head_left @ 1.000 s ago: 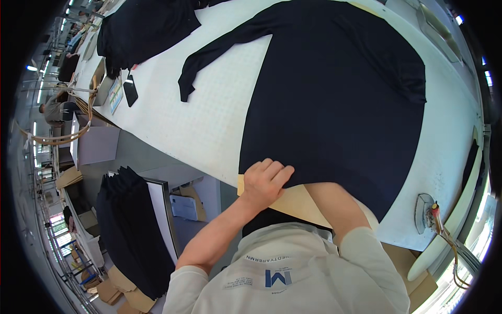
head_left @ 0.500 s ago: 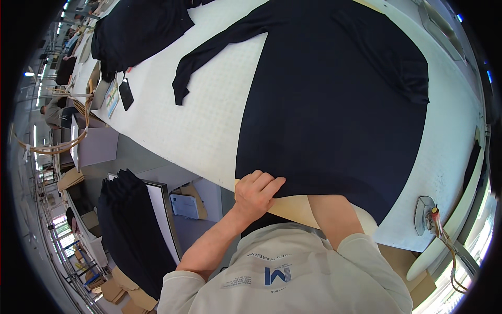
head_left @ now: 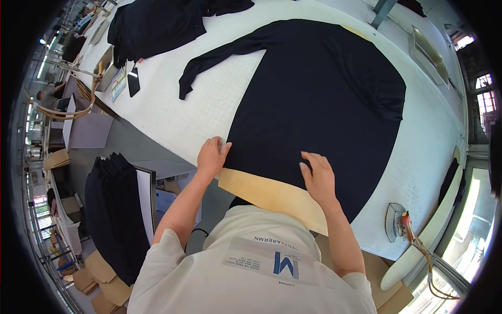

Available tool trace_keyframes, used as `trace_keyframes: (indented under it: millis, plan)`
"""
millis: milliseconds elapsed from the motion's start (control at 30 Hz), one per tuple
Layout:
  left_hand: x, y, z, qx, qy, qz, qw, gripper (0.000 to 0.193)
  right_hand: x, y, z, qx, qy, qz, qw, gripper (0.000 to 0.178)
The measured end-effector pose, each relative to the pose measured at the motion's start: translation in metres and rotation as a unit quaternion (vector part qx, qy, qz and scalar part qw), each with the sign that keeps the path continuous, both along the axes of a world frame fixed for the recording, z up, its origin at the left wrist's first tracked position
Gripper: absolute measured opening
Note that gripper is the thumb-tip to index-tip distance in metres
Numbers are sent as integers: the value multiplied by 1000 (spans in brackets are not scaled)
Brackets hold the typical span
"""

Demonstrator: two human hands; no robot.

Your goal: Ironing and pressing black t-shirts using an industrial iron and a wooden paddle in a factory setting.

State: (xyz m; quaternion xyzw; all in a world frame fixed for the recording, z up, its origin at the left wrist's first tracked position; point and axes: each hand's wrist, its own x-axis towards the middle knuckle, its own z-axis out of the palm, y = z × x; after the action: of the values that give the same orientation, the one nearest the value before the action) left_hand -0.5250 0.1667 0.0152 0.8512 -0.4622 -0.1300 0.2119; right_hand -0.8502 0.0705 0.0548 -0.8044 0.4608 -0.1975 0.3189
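A dark navy long-sleeved sweater [head_left: 314, 99] lies spread on the white table, one sleeve stretched out to the left, the other folded over its body. From its hem a pale yellow board [head_left: 266, 193] sticks out toward me; a bit of yellow also shows at the far collar end. My left hand [head_left: 212, 157] rests at the sweater's lower left edge, thumb and fingers apart, with the thumb touching the cloth. Over the lower middle of the sweater, near the hem, is my right hand [head_left: 319, 178], its fingers loosely bent and spread, holding nothing.
An iron [head_left: 396, 222] with a hose stands on the table at right. More dark garments [head_left: 157, 26] lie at the far left, near a phone [head_left: 134, 82] and a metal tray [head_left: 107, 68]. Dark garments [head_left: 115, 214] hang over a stand below left. A metal tray [head_left: 429, 55] sits far right.
My right hand has come out from under the sweater's hem and is now on top. My left hand has let go of the hem and moved left. More of the yellow board shows.
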Motion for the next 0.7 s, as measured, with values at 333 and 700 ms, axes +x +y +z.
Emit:
trace_keyframes:
  millis: [333, 700]
  plan:
    - [23, -10, 4, 209, 340, 42, 916, 32, 181, -60, -74, -114, 75, 228, 964, 57]
    - [36, 5, -20, 208, 158, -11, 965, 29, -143, -12, -45, 15, 45, -392, 919, 31]
